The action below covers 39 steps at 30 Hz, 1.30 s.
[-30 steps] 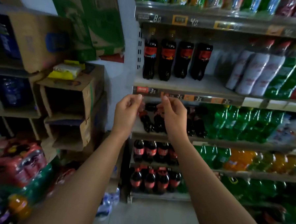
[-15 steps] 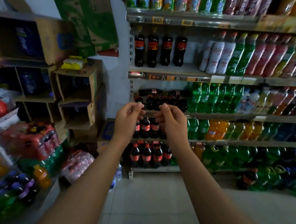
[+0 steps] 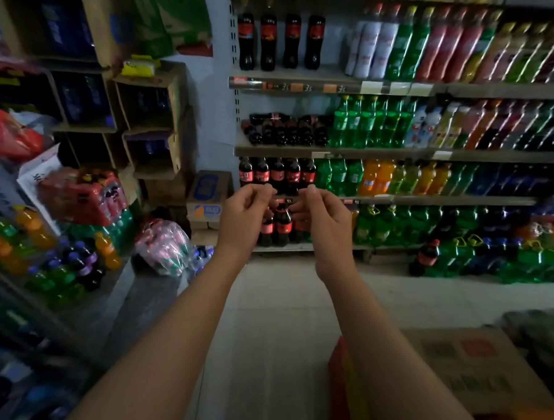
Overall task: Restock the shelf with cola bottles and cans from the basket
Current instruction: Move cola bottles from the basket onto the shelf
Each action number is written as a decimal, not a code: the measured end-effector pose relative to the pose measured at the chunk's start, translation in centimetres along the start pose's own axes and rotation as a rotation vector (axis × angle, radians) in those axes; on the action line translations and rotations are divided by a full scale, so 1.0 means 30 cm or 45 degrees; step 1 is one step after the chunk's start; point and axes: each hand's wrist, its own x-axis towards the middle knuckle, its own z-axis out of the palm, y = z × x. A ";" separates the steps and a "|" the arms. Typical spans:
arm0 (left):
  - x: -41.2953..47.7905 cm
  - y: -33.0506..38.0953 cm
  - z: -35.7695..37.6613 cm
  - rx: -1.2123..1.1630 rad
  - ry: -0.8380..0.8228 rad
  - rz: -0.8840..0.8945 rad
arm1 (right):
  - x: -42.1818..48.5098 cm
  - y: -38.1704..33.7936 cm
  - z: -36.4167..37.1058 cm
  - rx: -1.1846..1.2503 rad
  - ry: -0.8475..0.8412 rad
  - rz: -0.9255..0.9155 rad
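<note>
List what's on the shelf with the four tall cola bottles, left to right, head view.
cola bottles → white bottles → green bottles → red bottles. Further right the bottles are too blurred to put in order.

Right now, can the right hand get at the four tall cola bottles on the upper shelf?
Probably not without a step forward. Nothing stands between the right hand and the cola bottles, but open floor separates the person from the shelf, and the hand sits well below them.
</note>
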 end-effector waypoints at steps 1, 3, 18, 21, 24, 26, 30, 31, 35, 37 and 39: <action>-0.051 0.011 -0.010 -0.006 -0.014 -0.008 | -0.051 -0.007 -0.011 0.007 0.009 0.010; -0.157 0.033 -0.034 -0.006 -0.051 -0.021 | -0.157 -0.024 -0.032 0.009 0.034 0.025; -0.946 0.240 -0.040 -0.246 -0.442 -0.068 | -1.038 -0.281 -0.281 -0.095 0.395 -0.013; -1.081 0.336 0.039 -0.283 -0.543 -0.002 | -1.173 -0.378 -0.377 -0.132 0.487 -0.068; -1.228 0.438 0.133 -0.324 -0.680 0.029 | -1.301 -0.472 -0.492 -0.152 0.566 -0.130; -1.328 0.505 0.199 -0.365 -0.768 0.035 | -1.391 -0.531 -0.576 -0.159 0.634 -0.172; -1.518 0.642 0.322 -0.435 -0.878 0.092 | -1.561 -0.657 -0.734 -0.162 0.756 -0.249; -1.566 0.679 0.355 -0.453 -0.899 0.097 | -1.608 -0.693 -0.774 -0.184 0.794 -0.270; -1.783 0.843 0.504 -0.498 -1.038 0.137 | -1.822 -0.846 -0.972 -0.269 0.969 -0.381; -1.882 0.901 0.579 -0.502 -1.145 0.175 | -1.927 -0.905 -1.073 -0.333 1.064 -0.389; -1.990 0.945 0.660 -0.488 -1.275 0.224 | -2.038 -0.954 -1.185 -0.372 1.165 -0.382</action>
